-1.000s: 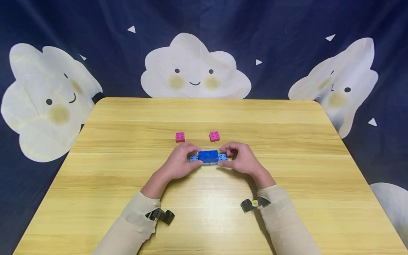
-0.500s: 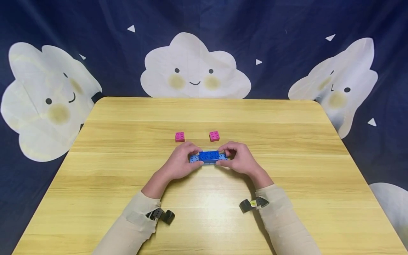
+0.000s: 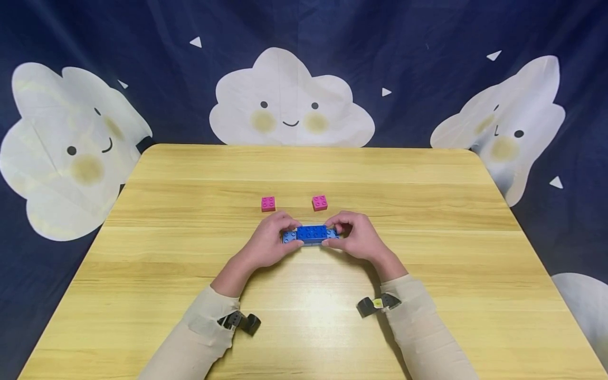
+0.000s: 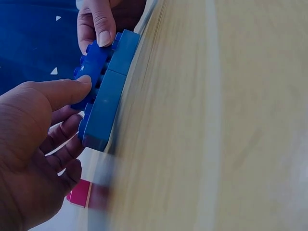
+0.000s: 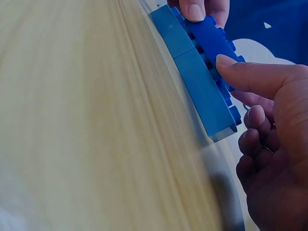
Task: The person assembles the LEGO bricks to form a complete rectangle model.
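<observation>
The tabletop point(image 3: 304, 316) is pale, streaky wood with rounded far corners. A left pink brick point(image 3: 268, 204) and a right pink brick point(image 3: 320, 203) lie apart, studs up, beyond two light blue bricks point(image 4: 111, 91) placed end to end.

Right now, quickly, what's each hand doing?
Left hand: holding the dark blue brick, pinched near one end.
Right hand: holding the same brick, pinched near its other end.
</observation>
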Motion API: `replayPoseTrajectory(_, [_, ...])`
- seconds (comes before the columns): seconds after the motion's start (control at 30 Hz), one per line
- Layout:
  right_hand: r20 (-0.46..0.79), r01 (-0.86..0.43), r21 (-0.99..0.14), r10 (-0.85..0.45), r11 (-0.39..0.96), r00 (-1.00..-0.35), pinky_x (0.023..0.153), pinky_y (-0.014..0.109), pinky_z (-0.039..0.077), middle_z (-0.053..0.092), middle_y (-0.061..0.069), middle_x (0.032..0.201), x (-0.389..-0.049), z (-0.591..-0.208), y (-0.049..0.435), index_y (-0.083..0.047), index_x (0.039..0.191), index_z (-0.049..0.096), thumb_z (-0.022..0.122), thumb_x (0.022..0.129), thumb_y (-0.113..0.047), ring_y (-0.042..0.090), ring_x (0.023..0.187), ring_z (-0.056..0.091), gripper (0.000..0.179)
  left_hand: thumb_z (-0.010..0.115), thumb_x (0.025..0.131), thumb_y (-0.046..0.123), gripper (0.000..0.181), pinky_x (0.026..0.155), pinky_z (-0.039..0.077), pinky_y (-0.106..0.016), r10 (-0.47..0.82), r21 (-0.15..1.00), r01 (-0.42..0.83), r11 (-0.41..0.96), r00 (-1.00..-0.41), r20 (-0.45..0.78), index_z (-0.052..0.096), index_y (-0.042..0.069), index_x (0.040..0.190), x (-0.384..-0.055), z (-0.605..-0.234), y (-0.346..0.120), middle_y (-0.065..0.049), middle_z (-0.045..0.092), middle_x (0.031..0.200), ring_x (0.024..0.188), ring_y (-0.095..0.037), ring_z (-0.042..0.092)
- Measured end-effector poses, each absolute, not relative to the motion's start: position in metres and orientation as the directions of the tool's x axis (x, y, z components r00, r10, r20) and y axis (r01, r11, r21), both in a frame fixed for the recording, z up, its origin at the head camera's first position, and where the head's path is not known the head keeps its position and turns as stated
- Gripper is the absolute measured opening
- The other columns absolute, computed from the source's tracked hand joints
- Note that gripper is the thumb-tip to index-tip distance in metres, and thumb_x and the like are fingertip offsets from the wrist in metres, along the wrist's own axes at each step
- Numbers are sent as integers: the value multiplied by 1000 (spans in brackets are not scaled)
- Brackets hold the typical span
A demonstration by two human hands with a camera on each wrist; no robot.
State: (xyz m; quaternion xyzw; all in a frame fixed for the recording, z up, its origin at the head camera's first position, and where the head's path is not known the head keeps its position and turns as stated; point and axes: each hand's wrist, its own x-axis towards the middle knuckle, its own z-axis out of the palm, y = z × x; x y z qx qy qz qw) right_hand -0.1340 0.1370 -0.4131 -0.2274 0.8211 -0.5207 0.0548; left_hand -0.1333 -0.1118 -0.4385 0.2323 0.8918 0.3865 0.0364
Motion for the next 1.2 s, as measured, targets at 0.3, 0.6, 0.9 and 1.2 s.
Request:
replayPoseTrajectory(0.3, [137, -315, -874, -434, 370, -890, 62, 27, 37, 54, 28, 78, -134, -413, 136, 7, 100, 72, 86, 72, 7, 42, 71, 49, 32, 83, 83, 21, 35, 85, 46, -37, 446, 694, 394, 603, -888, 116, 72, 6, 113, -133, -439, -112, 0, 60, 103, 93, -18, 54])
replayPoseTrajectory(0.6, [154, -335, -855, -423, 395, -893, 62, 28, 38, 56, 18, 75, -149, -447, 141, -1, 100, 74, 90, 68, 1, 33, 69, 50, 36, 83, 83, 25, 37, 88, 45, -39, 441, 647, 405, 646, -890, 116, 73, 8, 114, -131, -436, -111, 0, 61, 105, 95, -19, 54])
replayPoseTrajectory(0.9, [164, -340, -857, -422, 387, -892, 64, 30, 39, 55, 17, 74, -147, -451, 139, -1, 98, 74, 89, 69, 2, 30, 71, 51, 33, 83, 81, 24, 33, 90, 45, -39, 442, 576, 450, 682, -882, 164, 75, 8, 108, -132, -437, -107, 1, 63, 102, 95, -19, 57])
replayPoseTrajectory(1.2, [174, -356, -846, -425, 397, -888, 63, 29, 37, 56, 23, 75, -147, -452, 138, 3, 98, 72, 88, 69, 5, 37, 72, 50, 33, 83, 79, 22, 31, 90, 46, -40, 452, 537, 471, 700, -874, 178, 75, 7, 106, -133, -436, -104, 1, 65, 101, 95, -20, 60])
